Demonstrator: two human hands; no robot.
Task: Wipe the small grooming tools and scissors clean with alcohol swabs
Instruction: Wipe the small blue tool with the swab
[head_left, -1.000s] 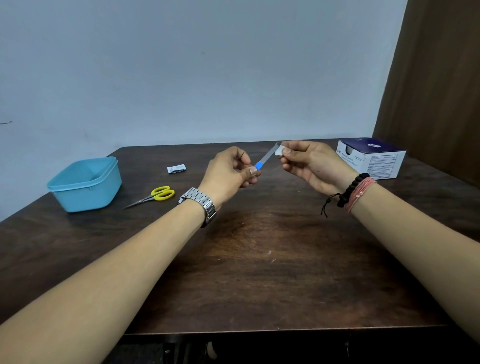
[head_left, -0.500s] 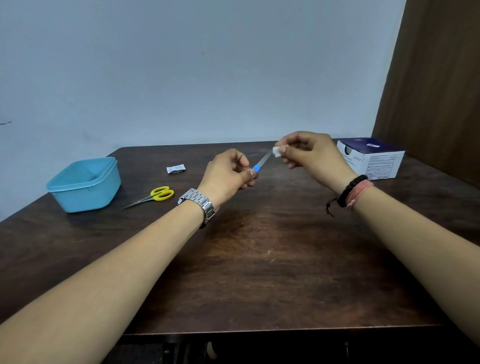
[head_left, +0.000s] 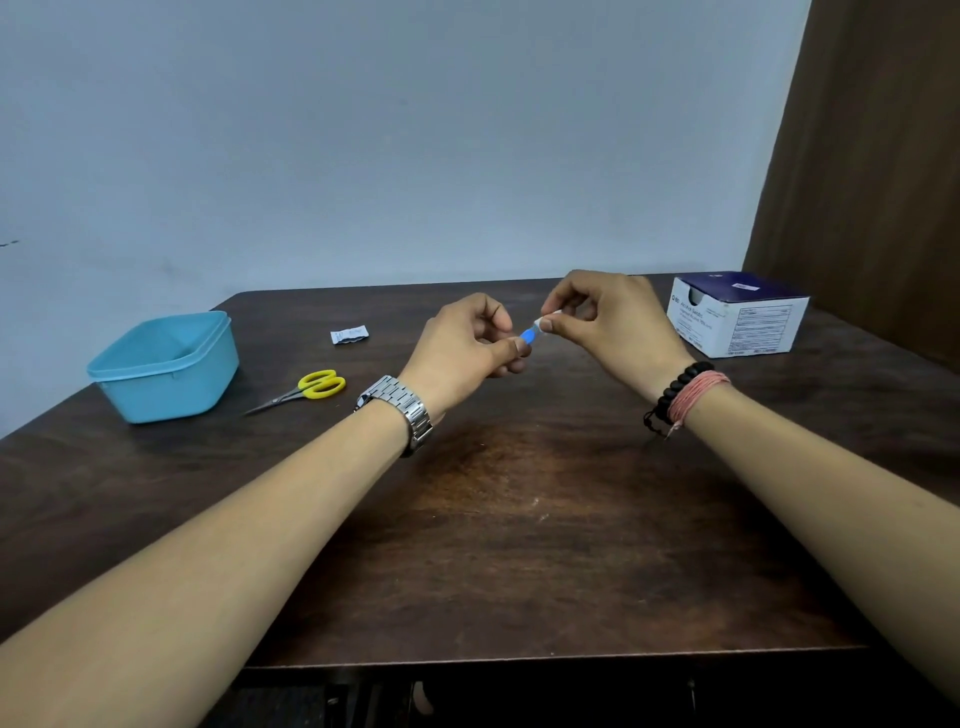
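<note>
Above the table (head_left: 519, 545), the left hand (head_left: 462, 353) pinches one blue-handled tool (head_left: 529, 336); the right hand (head_left: 613, 317) pinches one white swab (head_left: 549, 317) around it. One pair of scissors (head_left: 306, 391) lies near the left edge.

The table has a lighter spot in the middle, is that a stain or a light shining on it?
Head view: the table shows a soft reddish-brown glow between the forearms, most likely overhead light reflecting off the wood; whether it is also wear cannot be told. The box print is too blurry to read fully.
</note>
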